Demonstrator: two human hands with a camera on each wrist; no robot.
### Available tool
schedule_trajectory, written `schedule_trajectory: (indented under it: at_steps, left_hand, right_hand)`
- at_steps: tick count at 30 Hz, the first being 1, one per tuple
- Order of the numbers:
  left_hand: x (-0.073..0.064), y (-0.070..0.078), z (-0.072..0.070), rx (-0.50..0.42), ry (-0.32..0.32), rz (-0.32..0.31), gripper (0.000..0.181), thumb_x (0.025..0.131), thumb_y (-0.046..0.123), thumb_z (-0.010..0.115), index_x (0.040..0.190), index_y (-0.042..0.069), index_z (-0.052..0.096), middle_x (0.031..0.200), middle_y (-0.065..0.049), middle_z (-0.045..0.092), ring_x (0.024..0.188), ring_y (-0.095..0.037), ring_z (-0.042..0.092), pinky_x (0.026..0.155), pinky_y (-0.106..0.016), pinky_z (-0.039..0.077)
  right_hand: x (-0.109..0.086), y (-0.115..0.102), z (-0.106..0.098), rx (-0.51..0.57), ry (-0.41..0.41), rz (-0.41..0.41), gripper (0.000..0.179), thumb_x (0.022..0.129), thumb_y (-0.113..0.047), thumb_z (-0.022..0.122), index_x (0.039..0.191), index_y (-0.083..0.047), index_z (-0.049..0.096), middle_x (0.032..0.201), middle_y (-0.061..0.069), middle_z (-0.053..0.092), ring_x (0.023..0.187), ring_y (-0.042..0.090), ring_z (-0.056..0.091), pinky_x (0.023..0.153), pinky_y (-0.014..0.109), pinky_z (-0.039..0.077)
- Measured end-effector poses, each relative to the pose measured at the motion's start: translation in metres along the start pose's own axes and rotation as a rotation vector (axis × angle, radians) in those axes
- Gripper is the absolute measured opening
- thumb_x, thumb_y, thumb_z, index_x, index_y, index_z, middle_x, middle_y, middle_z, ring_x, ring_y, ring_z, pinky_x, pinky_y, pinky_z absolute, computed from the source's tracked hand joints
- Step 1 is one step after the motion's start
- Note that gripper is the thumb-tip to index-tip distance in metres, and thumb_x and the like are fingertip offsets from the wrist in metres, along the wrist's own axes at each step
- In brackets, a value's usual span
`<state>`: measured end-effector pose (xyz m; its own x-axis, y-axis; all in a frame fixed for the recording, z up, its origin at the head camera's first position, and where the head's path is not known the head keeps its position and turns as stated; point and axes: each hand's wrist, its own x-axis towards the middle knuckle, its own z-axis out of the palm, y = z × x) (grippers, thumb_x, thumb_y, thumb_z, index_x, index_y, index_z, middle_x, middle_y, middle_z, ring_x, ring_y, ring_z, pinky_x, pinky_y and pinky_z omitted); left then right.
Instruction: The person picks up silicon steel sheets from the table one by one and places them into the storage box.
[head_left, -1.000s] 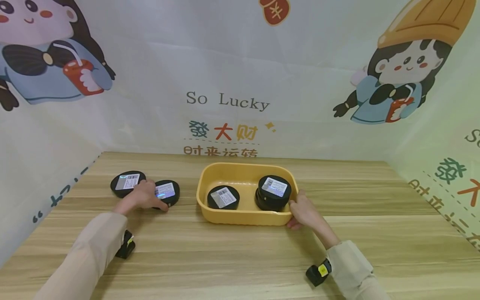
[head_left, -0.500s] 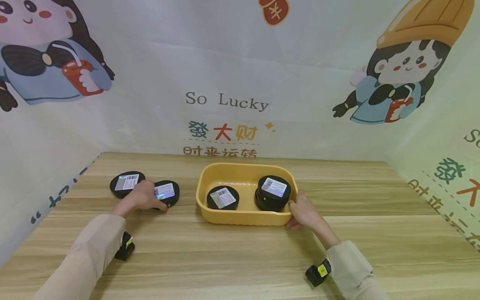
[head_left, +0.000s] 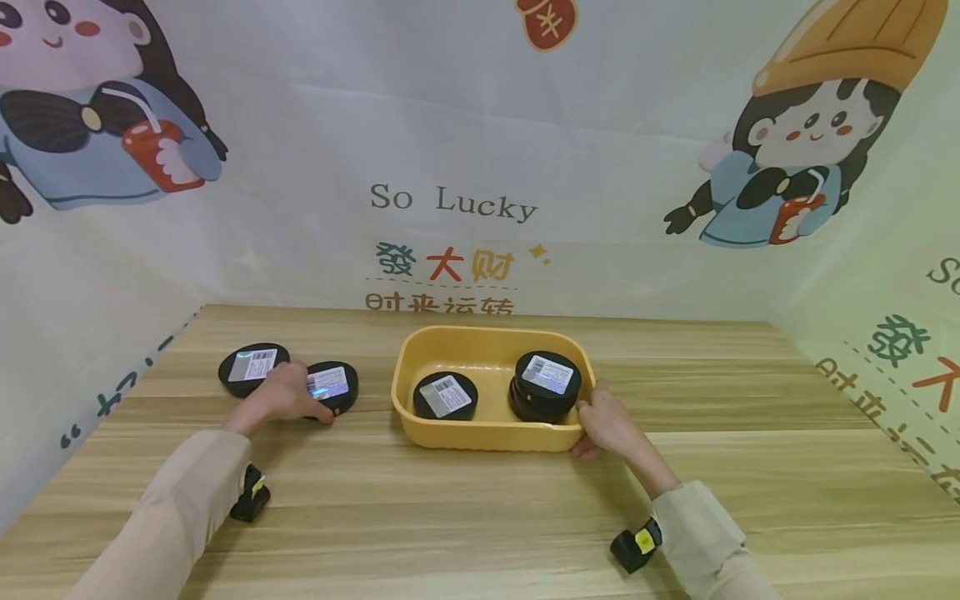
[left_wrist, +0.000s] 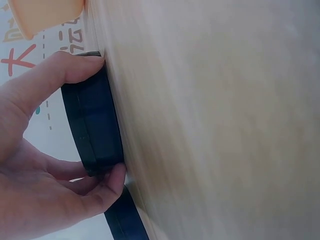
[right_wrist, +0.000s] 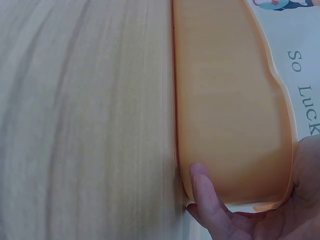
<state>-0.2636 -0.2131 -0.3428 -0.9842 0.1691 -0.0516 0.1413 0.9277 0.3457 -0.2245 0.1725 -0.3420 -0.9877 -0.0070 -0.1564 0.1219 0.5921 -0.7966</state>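
My left hand [head_left: 285, 393] grips a round black case [head_left: 332, 383] with a white-and-silver barcode label, which rests on the wooden table. In the left wrist view, thumb and fingers pinch opposite sides of this case [left_wrist: 95, 120], close against the tabletop. A second round black case [head_left: 246, 367] lies just left of it, partly behind the hand. My right hand [head_left: 609, 421] holds the right end of a yellow plastic bin [head_left: 480, 435], fingers [right_wrist: 207, 200] wrapped round its lower corner. Inside the bin, one labelled black case [head_left: 447, 395] lies at the left and a stack of cases [head_left: 547, 375] at the right.
The wooden table [head_left: 450, 525] runs back to a printed cloth backdrop [head_left: 465, 125], with cloth on the left and right sides too. A black wrist camera [head_left: 251, 496] hangs at the left sleeve, another black camera [head_left: 636, 546] at the right.
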Motion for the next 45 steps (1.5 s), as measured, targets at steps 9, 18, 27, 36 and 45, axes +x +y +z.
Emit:
schedule_trajectory:
  at_steps: [9, 18, 27, 36, 45]
  left_hand:
    - [-0.002, -0.001, 0.000, -0.022, -0.010, -0.008, 0.058, 0.055, 0.029, 0.076, 0.083, -0.013, 0.046, 0.074, -0.016, 0.049, 0.067, -0.025, 0.049, 0.058, -0.034, 0.044]
    - [-0.006, -0.003, -0.002, -0.069, -0.037, -0.046, 0.071, 0.061, 0.036, 0.074, 0.095, -0.017, 0.043, 0.081, -0.020, 0.050, 0.072, -0.028, 0.050, 0.060, -0.035, 0.045]
    - [-0.009, -0.002, -0.002, -0.100, 0.010, -0.067, 0.070, 0.061, 0.036, 0.074, 0.096, -0.016, 0.044, 0.080, -0.019, 0.051, 0.072, -0.028, 0.050, 0.060, -0.034, 0.044]
    - [-0.013, -0.002, -0.005, -0.131, 0.113, -0.024, 0.080, 0.058, 0.034, 0.076, 0.108, -0.018, 0.044, 0.086, -0.024, 0.055, 0.078, -0.034, 0.052, 0.068, -0.041, 0.045]
    - [-0.016, 0.000, -0.006, -0.140, 0.214, 0.022, 0.084, 0.060, 0.034, 0.074, 0.114, -0.020, 0.040, 0.097, -0.034, 0.053, 0.088, -0.044, 0.052, 0.075, -0.049, 0.044]
  right_hand:
    - [-0.001, 0.000, 0.000, 0.001, 0.002, -0.004, 0.028, 0.088, -0.005, 0.030, 0.110, 0.012, 0.026, 0.071, 0.025, 0.052, 0.042, 0.018, 0.056, 0.043, 0.032, 0.051]
    - [-0.001, 0.000, 0.000, -0.006, 0.004, -0.005, 0.027, 0.088, -0.005, 0.030, 0.109, 0.012, 0.027, 0.072, 0.026, 0.052, 0.042, 0.018, 0.056, 0.043, 0.032, 0.051]
    - [-0.001, -0.001, -0.001, -0.009, 0.000, -0.004, 0.028, 0.088, -0.005, 0.030, 0.110, 0.012, 0.027, 0.071, 0.025, 0.053, 0.042, 0.018, 0.056, 0.043, 0.032, 0.051]
    - [-0.001, -0.001, 0.000, -0.001, -0.004, -0.010, 0.029, 0.088, -0.005, 0.030, 0.111, 0.013, 0.026, 0.071, 0.025, 0.052, 0.042, 0.018, 0.056, 0.042, 0.032, 0.051]
    - [-0.001, 0.000, 0.000, 0.000, -0.009, -0.010, 0.030, 0.088, -0.005, 0.030, 0.111, 0.013, 0.025, 0.073, 0.025, 0.052, 0.042, 0.017, 0.056, 0.043, 0.032, 0.051]
